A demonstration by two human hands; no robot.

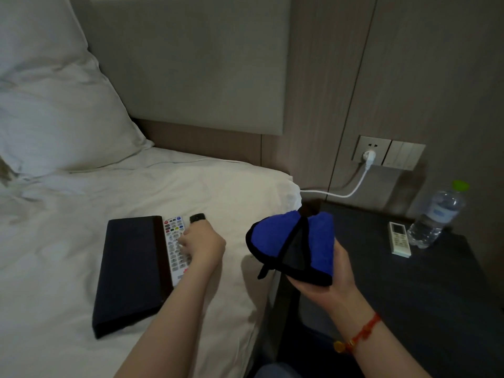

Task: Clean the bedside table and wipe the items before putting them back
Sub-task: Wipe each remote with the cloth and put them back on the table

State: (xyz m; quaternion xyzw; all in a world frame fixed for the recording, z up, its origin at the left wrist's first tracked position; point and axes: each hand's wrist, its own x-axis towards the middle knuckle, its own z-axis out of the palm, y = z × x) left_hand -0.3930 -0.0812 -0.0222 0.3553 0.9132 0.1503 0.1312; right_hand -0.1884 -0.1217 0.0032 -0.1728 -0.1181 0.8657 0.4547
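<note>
our left hand [203, 241] curls its fingers on the white remote [174, 249] on the bed [81, 214], right hand [331, 279] grips the blue cloth [293, 241] beside the tabletop [409, 296].

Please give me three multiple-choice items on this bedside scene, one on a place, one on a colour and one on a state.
1. Where does the small white remote lie?
A. on the dark bedside table, beside the water bottle
B. on the pillow
C. on the black flat case

2. What colour is the cloth in the right hand?
A. white with a red edge
B. blue with a black edge
C. all green

3. What is the left hand doing?
A. hanging idle over the floor
B. holding the water bottle
C. resting on the TV remote on the bed, fingers curled at it

Answers: 1 A, as it sits on the tabletop next to the bottle; 2 B, as the folded cloth shows blue pile and black trim; 3 C, as its fingers lie on the keypad beside the black case.
</note>
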